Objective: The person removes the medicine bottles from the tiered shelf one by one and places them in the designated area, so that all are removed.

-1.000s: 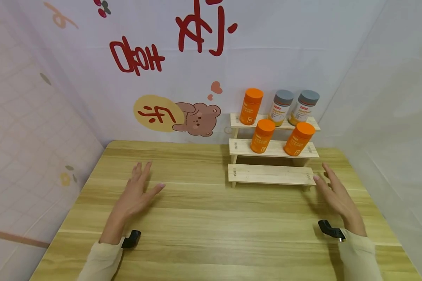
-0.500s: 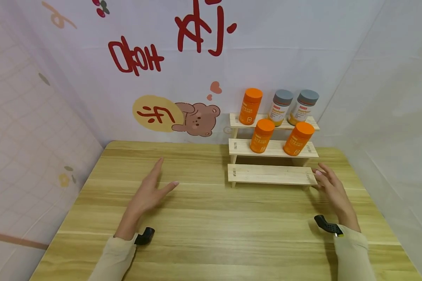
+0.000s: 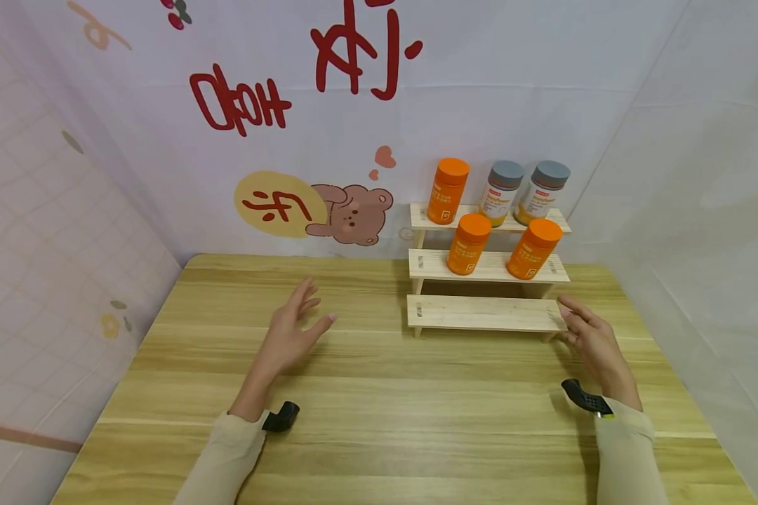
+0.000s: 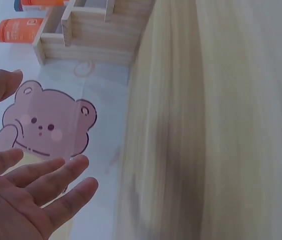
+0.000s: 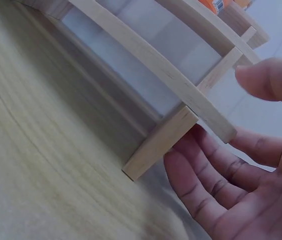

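Note:
A pale wooden three-step display rack [image 3: 480, 313] stands at the back right of the table. At the right end of its lowest board is my right hand [image 3: 596, 344]. In the right wrist view, the bent fingers [image 5: 188, 182] lie against the end leg [image 5: 161, 142] beneath that board, while the thumb [image 5: 268, 80] stands apart above it. My left hand [image 3: 290, 340] hovers over the table left of the rack, palm turned inward and fingers loosely spread, holding nothing. Orange bottles [image 3: 469, 244] and two grey-capped bottles [image 3: 502, 193] stand upright on the two upper steps.
The wood-grain table [image 3: 379, 414] runs back to a white printed wall sheet [image 3: 512, 91] with a bear [image 3: 356, 217] and red characters. Another light sheet [image 3: 714, 231] bounds the right side. A black wrist camera [image 3: 282, 416] sits at the left cuff.
My left hand has moved right, toward the rack. The right hand has come in from the right to the lowest step's end. The rack and bottles stay in place.

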### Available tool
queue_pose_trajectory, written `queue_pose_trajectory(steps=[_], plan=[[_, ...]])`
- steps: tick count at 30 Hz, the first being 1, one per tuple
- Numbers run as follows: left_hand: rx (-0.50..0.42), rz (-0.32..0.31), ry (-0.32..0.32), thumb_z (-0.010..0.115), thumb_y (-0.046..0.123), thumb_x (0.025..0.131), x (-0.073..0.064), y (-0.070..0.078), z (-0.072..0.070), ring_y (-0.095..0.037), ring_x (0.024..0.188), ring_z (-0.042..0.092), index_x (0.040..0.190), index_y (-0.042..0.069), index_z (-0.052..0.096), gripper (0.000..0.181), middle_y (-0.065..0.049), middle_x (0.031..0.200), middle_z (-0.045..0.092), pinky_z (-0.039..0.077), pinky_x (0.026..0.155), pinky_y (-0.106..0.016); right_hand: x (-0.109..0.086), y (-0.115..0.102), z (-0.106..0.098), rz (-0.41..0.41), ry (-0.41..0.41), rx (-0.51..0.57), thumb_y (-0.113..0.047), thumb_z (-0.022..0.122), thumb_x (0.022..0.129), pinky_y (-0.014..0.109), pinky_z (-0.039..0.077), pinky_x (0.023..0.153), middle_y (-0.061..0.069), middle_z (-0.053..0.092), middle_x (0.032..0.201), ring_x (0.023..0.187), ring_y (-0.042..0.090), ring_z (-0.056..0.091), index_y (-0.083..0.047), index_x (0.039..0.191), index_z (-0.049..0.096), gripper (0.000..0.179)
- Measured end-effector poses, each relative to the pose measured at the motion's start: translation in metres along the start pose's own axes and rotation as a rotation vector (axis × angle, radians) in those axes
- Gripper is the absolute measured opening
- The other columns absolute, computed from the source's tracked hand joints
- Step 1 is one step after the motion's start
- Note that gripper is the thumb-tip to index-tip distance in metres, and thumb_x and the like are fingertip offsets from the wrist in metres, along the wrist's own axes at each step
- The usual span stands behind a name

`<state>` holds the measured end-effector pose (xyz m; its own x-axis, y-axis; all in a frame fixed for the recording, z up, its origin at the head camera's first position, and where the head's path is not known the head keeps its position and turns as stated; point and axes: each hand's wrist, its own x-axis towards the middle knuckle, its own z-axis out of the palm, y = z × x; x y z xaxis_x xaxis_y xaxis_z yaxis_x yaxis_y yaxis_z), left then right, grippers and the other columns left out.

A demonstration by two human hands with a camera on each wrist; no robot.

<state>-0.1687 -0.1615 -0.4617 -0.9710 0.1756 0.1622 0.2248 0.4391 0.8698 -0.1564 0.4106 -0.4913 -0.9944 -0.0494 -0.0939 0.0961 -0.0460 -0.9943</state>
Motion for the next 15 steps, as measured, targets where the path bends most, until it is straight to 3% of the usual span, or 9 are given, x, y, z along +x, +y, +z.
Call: queue_pose_trajectory(steps=[2, 5, 8, 15], plan=[[-0.009, 0.009, 0.0, 0.076, 0.032, 0.095, 0.003, 0.003, 0.004, -0.036, 0.136, 0.057, 0.163, 0.02, 0.027, 0.084, -0.017, 0.156, 0.048, 0.045, 0.113, -0.058, 0.002, 0.001, 0.0, 0.003, 0.007, 0.023, -0.021, 0.053, 0.108, 0.016, 0.054, 0.079, 0.006, 0.035, 0.159, 0.106, -0.005, 0.058, -0.001, 0.162, 0.025, 0.064], [-0.025, 0.016, -0.006, 0.076, 0.03, 0.095, 0.008, 0.008, 0.011, -0.037, 0.135, 0.058, 0.161, 0.019, 0.031, 0.081, -0.017, 0.154, 0.051, 0.046, 0.112, -0.058, 0.004, 0.002, 0.0, -0.003, 0.017, 0.055, -0.017, 0.056, 0.106, 0.016, 0.053, 0.074, -0.004, 0.054, 0.134, 0.097, 0.0, 0.06, 0.0, 0.161, 0.028, 0.064], [-0.044, 0.024, -0.014, 0.076, 0.029, 0.095, 0.013, 0.012, 0.017, -0.037, 0.135, 0.058, 0.161, 0.02, 0.032, 0.08, -0.016, 0.153, 0.051, 0.047, 0.111, -0.058, 0.005, 0.002, 0.0, -0.003, 0.028, 0.063, -0.016, 0.059, 0.105, 0.016, 0.051, 0.072, -0.007, 0.058, 0.119, 0.094, 0.001, 0.06, 0.0, 0.16, 0.029, 0.065], [-0.105, 0.038, -0.019, 0.075, 0.029, 0.095, 0.021, 0.02, 0.027, -0.038, 0.133, 0.058, 0.159, 0.023, 0.035, 0.076, -0.014, 0.149, 0.053, 0.05, 0.108, -0.056, 0.005, 0.001, 0.002, 0.048, 0.072, 0.009, -0.013, 0.064, 0.102, 0.012, 0.053, 0.079, -0.013, 0.048, 0.128, 0.105, -0.003, 0.052, -0.004, 0.161, 0.031, 0.068]])
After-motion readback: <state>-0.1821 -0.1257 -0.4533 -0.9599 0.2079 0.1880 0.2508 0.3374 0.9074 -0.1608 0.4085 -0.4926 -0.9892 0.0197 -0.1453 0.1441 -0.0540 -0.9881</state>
